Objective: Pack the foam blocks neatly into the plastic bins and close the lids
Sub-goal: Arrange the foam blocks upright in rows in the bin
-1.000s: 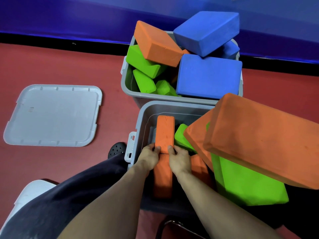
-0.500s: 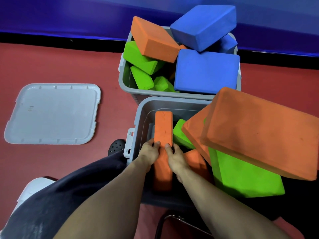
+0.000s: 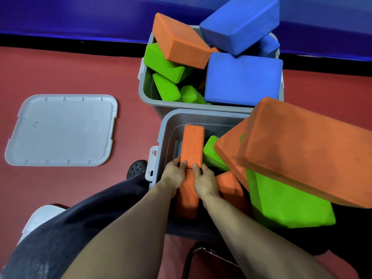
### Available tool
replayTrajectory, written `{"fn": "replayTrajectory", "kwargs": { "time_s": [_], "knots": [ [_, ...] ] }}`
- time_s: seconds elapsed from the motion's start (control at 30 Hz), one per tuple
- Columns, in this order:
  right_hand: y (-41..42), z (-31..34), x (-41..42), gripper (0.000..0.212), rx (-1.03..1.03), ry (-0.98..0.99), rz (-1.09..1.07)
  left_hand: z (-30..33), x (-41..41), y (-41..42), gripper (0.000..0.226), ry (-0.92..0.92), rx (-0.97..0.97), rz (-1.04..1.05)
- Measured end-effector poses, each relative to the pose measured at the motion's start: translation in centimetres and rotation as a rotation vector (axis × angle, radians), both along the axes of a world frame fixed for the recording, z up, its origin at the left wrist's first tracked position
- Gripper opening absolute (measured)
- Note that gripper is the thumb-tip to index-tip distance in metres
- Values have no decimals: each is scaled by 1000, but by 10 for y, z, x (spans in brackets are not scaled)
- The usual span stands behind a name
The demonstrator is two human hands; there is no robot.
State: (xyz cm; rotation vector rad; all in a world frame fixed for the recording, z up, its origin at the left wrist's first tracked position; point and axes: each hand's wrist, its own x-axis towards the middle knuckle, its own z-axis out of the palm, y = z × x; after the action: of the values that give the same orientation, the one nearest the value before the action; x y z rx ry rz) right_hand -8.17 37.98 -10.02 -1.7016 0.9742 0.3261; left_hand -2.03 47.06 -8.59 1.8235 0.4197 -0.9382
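Two grey plastic bins stand end to end on the red floor. In the near bin (image 3: 167, 127) an orange foam block (image 3: 192, 146) stands on edge along the left side, with a second orange block (image 3: 187, 198) in line behind it. My left hand (image 3: 174, 175) and my right hand (image 3: 203, 181) grip the near end of the front block from both sides. A green block (image 3: 213, 156) lies beside it. A large orange block (image 3: 306, 154) and a large green block (image 3: 285, 206) lean over the right rim. The far bin (image 3: 146, 93) overflows with green, orange and blue blocks.
A grey lid (image 3: 62, 129) lies flat on the floor to the left. A blue wall with a black base runs along the back. My dark-clothed leg and a black shoe (image 3: 136, 168) sit left of the near bin. A metal chair frame (image 3: 201, 256) shows at the bottom.
Both hands have stayed on the orange block and pushed it slightly deeper along the bin's left side. The view has tilted a little; the other blocks have not moved.
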Motion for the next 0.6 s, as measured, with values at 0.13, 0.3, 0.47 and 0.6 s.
{"fn": "replayTrajectory", "kwargs": {
  "time_s": [0.13,0.3,0.47,0.6],
  "knots": [
    [-2,-4,3,34,-18,15,5,-3,-3,1,32,33,-51,69],
    [-5,-7,10,31,-4,19,23,-8,0,4,32,22,-56,92],
    [-6,-7,9,32,43,2,-27,-2,0,1,31,33,-59,91],
    [-10,7,1,35,84,-37,-33,7,-3,1,39,25,-46,95]
  ]
}}
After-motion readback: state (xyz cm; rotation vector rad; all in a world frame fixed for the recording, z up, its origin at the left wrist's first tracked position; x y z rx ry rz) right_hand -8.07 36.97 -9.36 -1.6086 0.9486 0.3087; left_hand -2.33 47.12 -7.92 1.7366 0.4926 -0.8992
